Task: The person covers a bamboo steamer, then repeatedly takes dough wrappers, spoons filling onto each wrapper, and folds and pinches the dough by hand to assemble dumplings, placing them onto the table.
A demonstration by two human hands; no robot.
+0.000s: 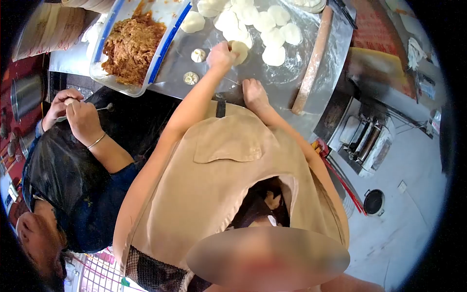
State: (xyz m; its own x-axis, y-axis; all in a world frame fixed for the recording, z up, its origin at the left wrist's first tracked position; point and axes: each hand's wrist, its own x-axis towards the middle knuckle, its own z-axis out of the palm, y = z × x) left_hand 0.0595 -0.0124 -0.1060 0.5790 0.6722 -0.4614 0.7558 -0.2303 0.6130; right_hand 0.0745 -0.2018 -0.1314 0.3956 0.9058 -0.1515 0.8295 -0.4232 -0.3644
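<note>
My left hand [223, 56] reaches over the metal table, its fingers closed on the edge of a round dough wrapper [240, 52]. Just past it lie overlapping floured wrappers [228, 24], with several more spread to the right [273, 56]. Two pleated buns, one [198, 55] beside my left hand and another [190, 78] nearer the table edge, sit to its left. My right hand [255, 94] rests in a fist at the near edge of the table; its fingers curl under, hiding whatever may be inside.
A clear tub [146, 90] with blue edges holds brown filling [131, 51]. On the right lies a long rolling pin [314, 61]. Bamboo steamers [48, 31] stand at far left. At my left a co-worker's hands [80, 114] hold a small piece of dough. A machine with rollers [367, 141] stands lower right.
</note>
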